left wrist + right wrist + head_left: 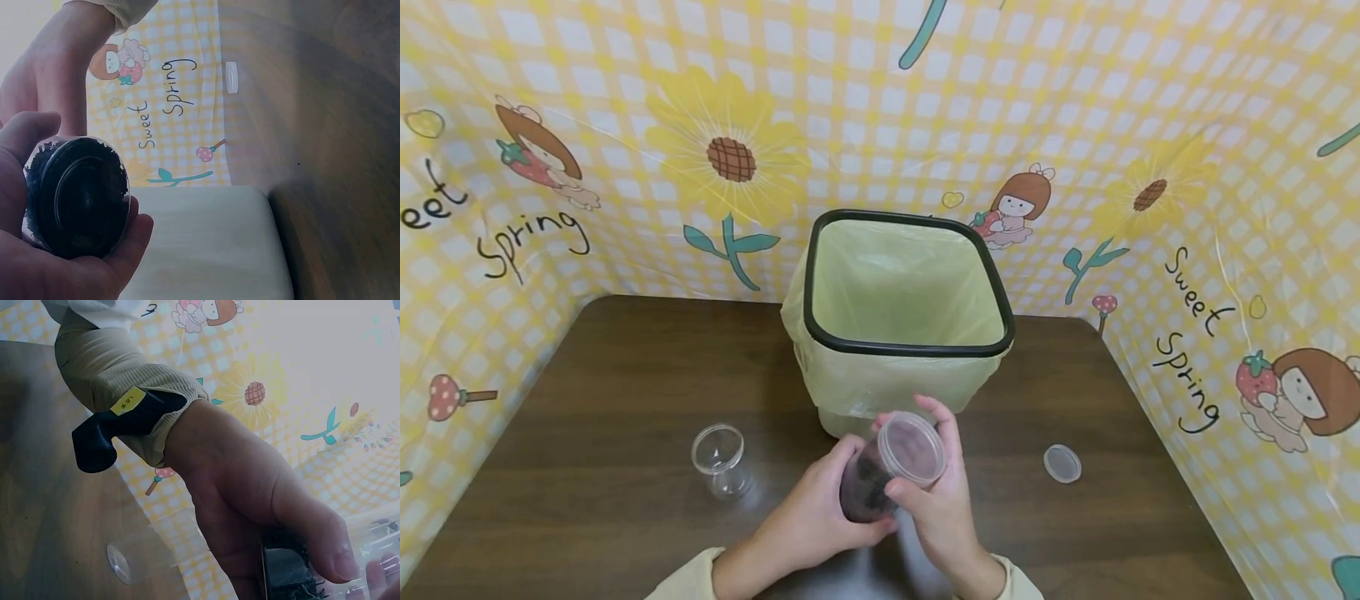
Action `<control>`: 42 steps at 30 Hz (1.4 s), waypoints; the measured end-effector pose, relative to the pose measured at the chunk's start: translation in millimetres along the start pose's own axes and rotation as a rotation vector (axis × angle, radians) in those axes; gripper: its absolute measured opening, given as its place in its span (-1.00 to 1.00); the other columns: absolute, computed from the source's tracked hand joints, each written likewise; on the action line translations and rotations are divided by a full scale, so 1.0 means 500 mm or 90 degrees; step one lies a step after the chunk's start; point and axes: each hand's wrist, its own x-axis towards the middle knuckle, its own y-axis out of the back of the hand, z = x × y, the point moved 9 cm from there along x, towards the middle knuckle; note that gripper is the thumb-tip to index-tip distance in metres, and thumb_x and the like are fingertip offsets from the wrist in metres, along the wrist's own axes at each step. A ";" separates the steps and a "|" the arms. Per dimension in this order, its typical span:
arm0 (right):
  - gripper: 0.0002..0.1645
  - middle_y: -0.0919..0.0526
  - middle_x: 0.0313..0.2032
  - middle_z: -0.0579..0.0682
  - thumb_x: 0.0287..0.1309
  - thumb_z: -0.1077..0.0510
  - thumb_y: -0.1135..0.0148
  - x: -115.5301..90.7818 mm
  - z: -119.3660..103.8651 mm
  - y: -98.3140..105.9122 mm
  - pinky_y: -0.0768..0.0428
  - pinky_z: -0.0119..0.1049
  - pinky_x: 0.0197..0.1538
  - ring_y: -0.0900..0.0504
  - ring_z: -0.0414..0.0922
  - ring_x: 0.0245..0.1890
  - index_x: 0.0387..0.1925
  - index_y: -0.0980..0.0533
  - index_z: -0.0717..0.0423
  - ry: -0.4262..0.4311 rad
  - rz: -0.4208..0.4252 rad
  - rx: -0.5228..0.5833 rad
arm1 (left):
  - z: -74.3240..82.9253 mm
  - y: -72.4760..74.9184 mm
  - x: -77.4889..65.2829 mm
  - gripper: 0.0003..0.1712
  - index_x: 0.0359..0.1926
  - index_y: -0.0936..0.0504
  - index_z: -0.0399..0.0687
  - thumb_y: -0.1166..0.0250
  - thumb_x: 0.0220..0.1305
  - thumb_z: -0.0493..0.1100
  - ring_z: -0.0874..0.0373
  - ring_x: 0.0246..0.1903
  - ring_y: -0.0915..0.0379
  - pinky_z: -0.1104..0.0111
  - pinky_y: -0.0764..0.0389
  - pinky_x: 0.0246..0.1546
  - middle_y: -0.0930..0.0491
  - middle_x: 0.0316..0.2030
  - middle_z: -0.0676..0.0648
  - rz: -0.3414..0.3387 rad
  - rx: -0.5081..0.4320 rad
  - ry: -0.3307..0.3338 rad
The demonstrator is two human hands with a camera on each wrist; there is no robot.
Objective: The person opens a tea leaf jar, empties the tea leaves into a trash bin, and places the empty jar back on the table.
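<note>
Left hand [820, 507] grips the jar [867, 485], right hand [942, 493] pinches its top; a slack grip could drop it below the twelve-o'clock bin [917, 350]!

Jar [877, 465] is sitting between left hand [823, 512] and right hand [943, 507], bin [895, 379] standing beyond them, cup [724, 463] standing left, lid [1063, 464] lying right.

The table [587, 392] (dark brown) bears bin [917, 348], jar [724, 467], lid [1062, 463].
</note>
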 end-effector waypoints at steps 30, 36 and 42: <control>-0.35 -0.62 0.14 0.05 0.21 0.11 -0.47 -0.002 0.005 0.002 -0.45 -0.25 0.30 -0.59 -0.06 0.19 0.18 -0.30 0.10 -0.025 0.006 -0.007 | -0.001 0.004 -0.002 -0.31 -0.02 -0.45 0.14 -0.65 -0.16 -0.15 0.30 -0.26 -0.50 0.37 -0.56 -0.20 -0.56 -0.22 0.21 -0.006 0.012 -0.014; -0.36 -0.61 0.14 0.07 0.22 0.11 -0.46 0.000 0.003 -0.001 -0.44 -0.25 0.30 -0.57 -0.04 0.19 0.19 -0.29 0.13 -0.018 -0.007 -0.006 | 0.004 0.007 -0.001 -0.34 -0.03 -0.44 0.10 -0.64 -0.13 -0.12 0.30 -0.26 -0.49 0.37 -0.55 -0.21 -0.56 -0.24 0.19 -0.007 0.019 -0.027; -0.37 -0.61 0.14 0.08 0.23 0.09 -0.45 0.001 0.004 -0.001 -0.45 -0.25 0.29 -0.58 -0.04 0.18 0.18 -0.30 0.14 -0.021 -0.010 -0.017 | 0.006 0.009 -0.001 -0.34 -0.04 -0.44 0.10 -0.65 -0.13 -0.13 0.31 -0.26 -0.49 0.37 -0.55 -0.20 -0.56 -0.24 0.19 -0.012 0.020 -0.024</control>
